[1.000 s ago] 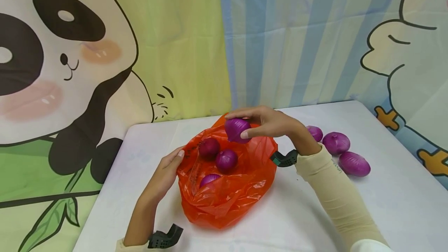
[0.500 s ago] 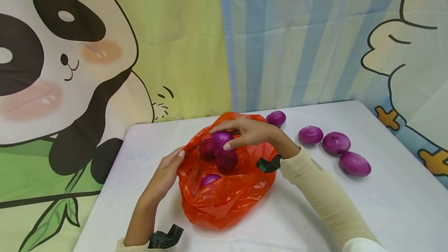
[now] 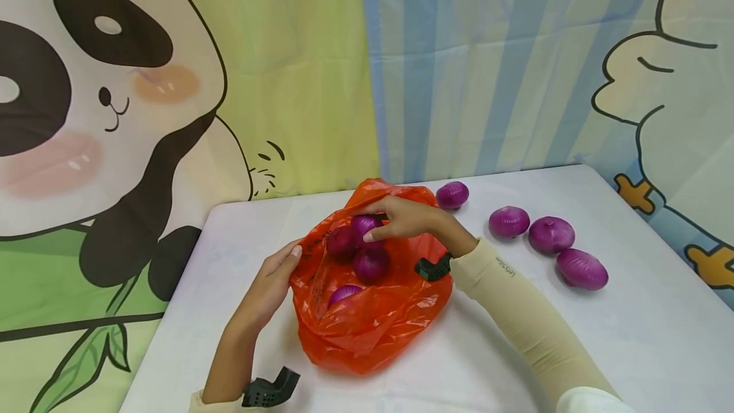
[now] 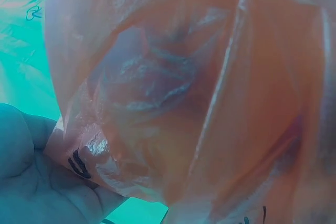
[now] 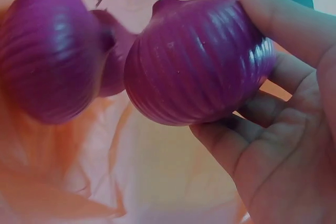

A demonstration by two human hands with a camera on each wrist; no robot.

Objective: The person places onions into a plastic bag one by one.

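Note:
An orange-red plastic bag (image 3: 367,336) stands with its mouth spread wide. My left hand (image 3: 275,279) grips the bag's rim on its left side; the left wrist view is filled mostly by the bag's wall (image 4: 252,103). Reaching in over the far right of the mouth, my right hand (image 3: 407,217) holds a purple onion (image 5: 199,61) between thumb and fingers. That onion is low in the bag, right by a dark onion (image 3: 341,243) and another onion (image 3: 371,264). Part of one more onion (image 3: 345,294) shows nearer the bag's front.
Outside the bag, to the right on the white table (image 3: 487,362), lie several more purple onions, among them one onion (image 3: 452,195) near the back edge and one onion (image 3: 582,269) farthest right. A printed curtain (image 3: 309,81) hangs behind the table.
My right hand has moved left and down into the bag with the onion, bringing it beside the others. The left hand keeps its place at the rim.

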